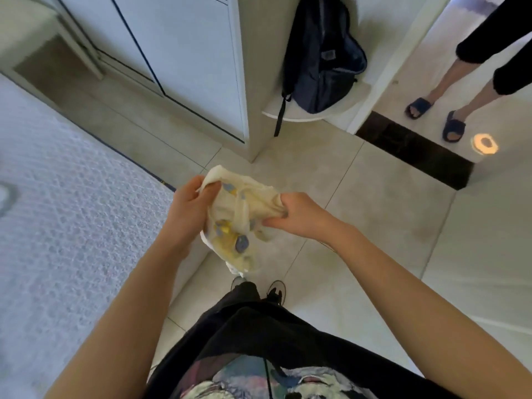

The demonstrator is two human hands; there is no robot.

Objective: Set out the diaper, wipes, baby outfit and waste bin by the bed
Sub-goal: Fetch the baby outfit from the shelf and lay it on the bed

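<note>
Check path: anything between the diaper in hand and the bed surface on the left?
Nothing visible. Both the left hand and right hand grip the diaper over the floor, just right of the bed, whose near surface shows only bare cover.

We stand on a pale tiled floor crossed by thin grout lines. On our left runs the bed, covered in a white textured spread, with a blurred grey ring at its far left edge. Ahead, a low rounded white shelf carries a dark blue backpack, one strap hanging over its rim. A dark threshold strip lies across the doorway, and beyond it a small round orange-rimmed object sits on the floor.
</note>
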